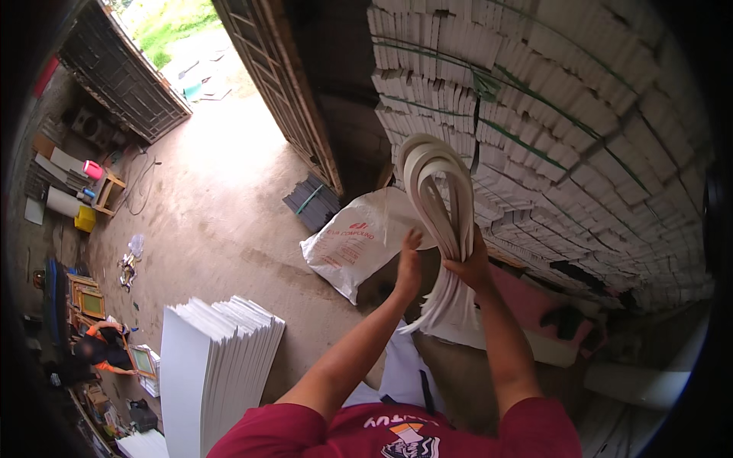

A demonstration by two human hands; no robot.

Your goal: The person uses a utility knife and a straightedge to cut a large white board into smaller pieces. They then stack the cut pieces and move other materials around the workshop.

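A thick bundle of long white flexible strips point(441, 200) is bent over into a loop, its loose ends fanning out below. My right hand point(471, 263) is wrapped round the strips under the loop. Just left of the bundle, my left hand point(410, 263) is held up with fingers apart and nothing in it. Behind that hand a white woven sack point(355, 240) with red print lies on the floor. What the strips are made of I cannot tell.
Tied stacks of white sheets point(565, 130) form a wall at right. A tall stack of white sheets point(187, 374) stands at lower left. Dark strapped pieces point(311, 202) lie by the open metal door point(286, 84). A co-worker point(107, 347) is at far left beside frames.
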